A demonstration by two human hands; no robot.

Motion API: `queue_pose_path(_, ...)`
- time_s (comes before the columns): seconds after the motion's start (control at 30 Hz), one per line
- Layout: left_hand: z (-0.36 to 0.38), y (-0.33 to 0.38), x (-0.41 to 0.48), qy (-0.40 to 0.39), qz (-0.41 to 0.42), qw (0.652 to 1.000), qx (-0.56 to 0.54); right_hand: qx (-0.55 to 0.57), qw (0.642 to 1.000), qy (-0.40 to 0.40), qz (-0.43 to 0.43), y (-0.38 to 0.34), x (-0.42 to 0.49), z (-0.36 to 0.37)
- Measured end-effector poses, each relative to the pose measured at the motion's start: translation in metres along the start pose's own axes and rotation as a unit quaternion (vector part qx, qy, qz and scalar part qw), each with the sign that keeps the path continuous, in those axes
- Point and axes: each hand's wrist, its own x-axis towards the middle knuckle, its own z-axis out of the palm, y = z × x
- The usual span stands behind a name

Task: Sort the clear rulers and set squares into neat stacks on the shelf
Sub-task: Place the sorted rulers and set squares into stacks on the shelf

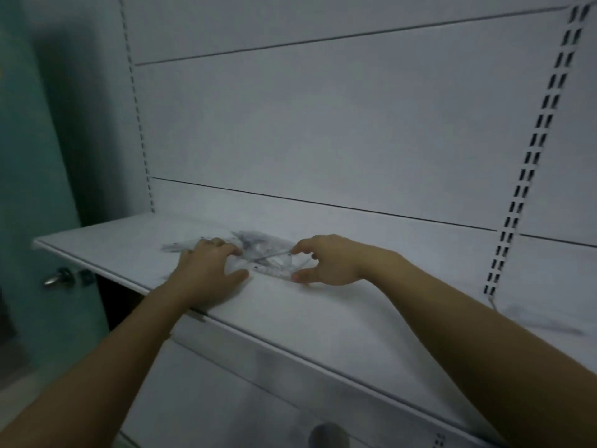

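1. Take the flat white metal shelf [323,324] as your landmark; it runs across the view from upper left to lower right
2. On the shelf's left half, toward its back, lies the loose pile of clear plastic rulers and set squares [258,253]. The pieces carry dark printed markings and cross one another at angles, and blur hides how many there are
3. Your left hand [206,270] reaches in over the shelf's front edge, palm down. Its fingers are stretched out and rest on the pile's left side, clasping nothing
4. Your right hand [326,260] sits on the shelf just right of the pile, with forefinger and thumb curled toward each other, pinching the pile's right end
5. Near the shelf's right end a blurred grey smear [546,323] lies on the surface; you cannot tell what it is
6. Behind the shelf stands a white back panel [323,124], with a slotted black-and-white upright strip [533,150] at the shelf's right end
7. Left of the shelf is a teal door [29,156] with a silver handle [55,279] just below shelf level
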Motion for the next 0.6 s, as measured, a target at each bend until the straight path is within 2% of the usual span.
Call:
queue_pose_path(0.2, 0.002, -0.065, -0.009, 0.000, -0.097, 0.993, -0.073, -0.033, 0.999, -0.025, -0.001, -0.036, 0.059, 0.027)
queue_pose_path(0.4, 0.011, -0.071, -0.001, 0.039, -0.111, 0.989, -0.092, -0.020, 0.997, 0.075, 0.013, -0.042, 0.075, 0.062)
queue_pose_path(0.6, 0.012, -0.071, -0.003, 0.056, -0.113, 0.978, -0.167, -0.035, 0.991, 0.117, 0.063, -0.045, 0.077, 0.064)
